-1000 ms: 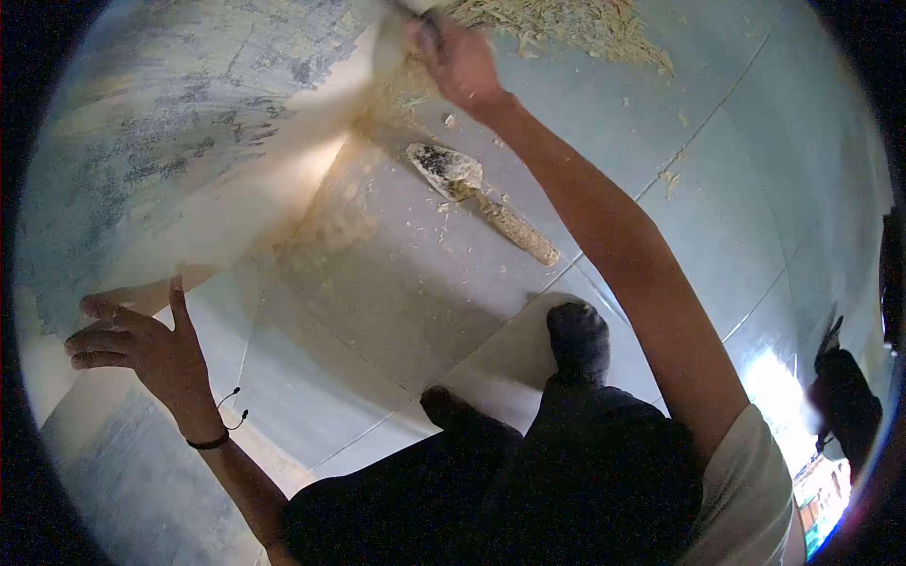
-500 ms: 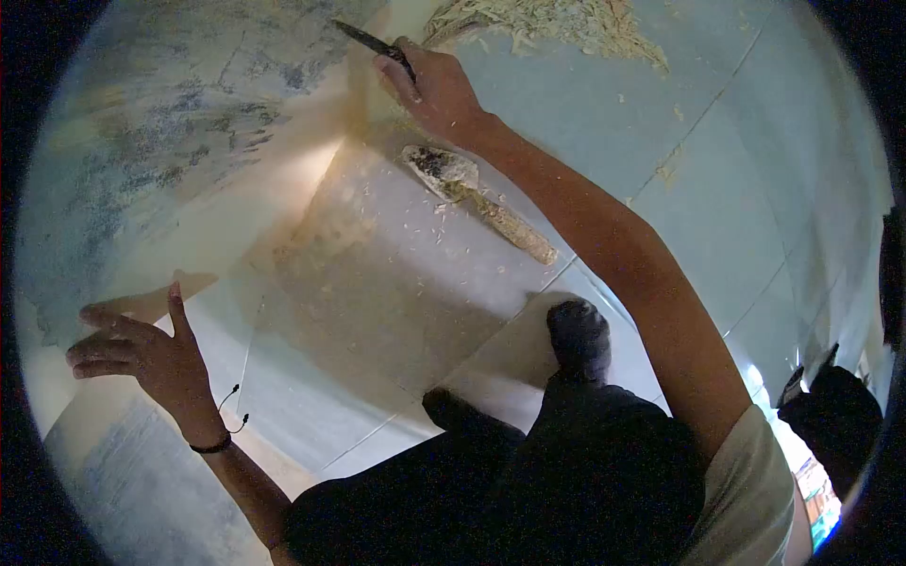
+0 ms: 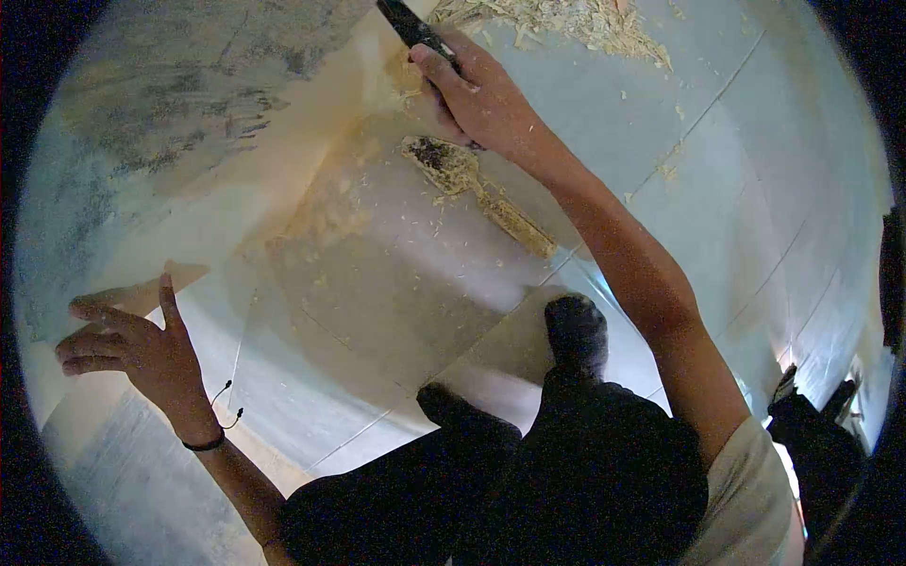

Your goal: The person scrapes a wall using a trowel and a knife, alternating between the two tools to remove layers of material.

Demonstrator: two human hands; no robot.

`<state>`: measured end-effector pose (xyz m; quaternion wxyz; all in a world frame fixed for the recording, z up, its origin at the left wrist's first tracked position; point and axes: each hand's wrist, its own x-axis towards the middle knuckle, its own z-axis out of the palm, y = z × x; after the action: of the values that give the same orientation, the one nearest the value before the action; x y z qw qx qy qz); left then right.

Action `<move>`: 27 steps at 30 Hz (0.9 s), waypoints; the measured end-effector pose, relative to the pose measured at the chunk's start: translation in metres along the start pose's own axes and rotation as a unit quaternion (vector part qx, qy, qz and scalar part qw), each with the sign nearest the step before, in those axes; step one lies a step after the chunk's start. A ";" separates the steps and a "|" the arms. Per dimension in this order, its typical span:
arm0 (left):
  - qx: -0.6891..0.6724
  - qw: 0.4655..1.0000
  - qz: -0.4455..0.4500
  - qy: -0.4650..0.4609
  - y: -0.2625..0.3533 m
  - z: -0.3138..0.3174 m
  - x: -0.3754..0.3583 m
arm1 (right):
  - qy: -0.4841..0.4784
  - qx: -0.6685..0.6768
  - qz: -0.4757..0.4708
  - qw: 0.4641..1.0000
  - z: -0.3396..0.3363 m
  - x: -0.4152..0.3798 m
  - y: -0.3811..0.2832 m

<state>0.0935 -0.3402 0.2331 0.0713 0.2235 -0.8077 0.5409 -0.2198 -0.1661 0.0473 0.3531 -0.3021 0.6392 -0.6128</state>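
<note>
My right hand [image 3: 477,90] is closed around a slim black tool [image 3: 408,24] whose far end reaches up to the top edge of the view, beside the foot of the wall [image 3: 189,141]. The tool's exact kind does not show. Just below that hand, a trowel [image 3: 442,165] caked with pale residue lies on the tiled floor, its handle pointing down and right. At the lower left, my left hand [image 3: 142,354] has its fingers spread close against the pale wall, its shadow right by the fingertips. A dark cord bracelet [image 3: 205,443] circles that wrist.
A heap of pale flakes [image 3: 566,28] lies on the floor at the top, with loose crumbs around the trowel. My two dark-covered feet [image 3: 578,335] stand on the tiles. Dark clothing of another person [image 3: 816,443] shows at the right edge.
My right hand has moved right and slightly down, turning the tool to a steeper angle. The bright spot along the wall's foot has faded. My left hand has shifted slightly left.
</note>
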 end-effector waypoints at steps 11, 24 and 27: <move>-0.022 1.000 0.003 -0.011 0.004 -0.002 0.000 | -0.082 0.308 0.171 0.932 -0.006 0.000 -0.026; 0.047 0.999 0.007 -0.022 0.002 0.001 0.000 | -0.036 0.150 0.097 0.983 0.018 -0.016 -0.038; 0.062 0.998 0.008 -0.012 0.003 -0.001 0.000 | 0.014 -0.125 0.022 0.992 0.020 -0.005 -0.031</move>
<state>0.0919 -0.3386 0.2313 0.0435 0.2278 -0.7754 0.5873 -0.2021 -0.1753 0.0784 0.3166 -0.3210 0.7222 -0.5245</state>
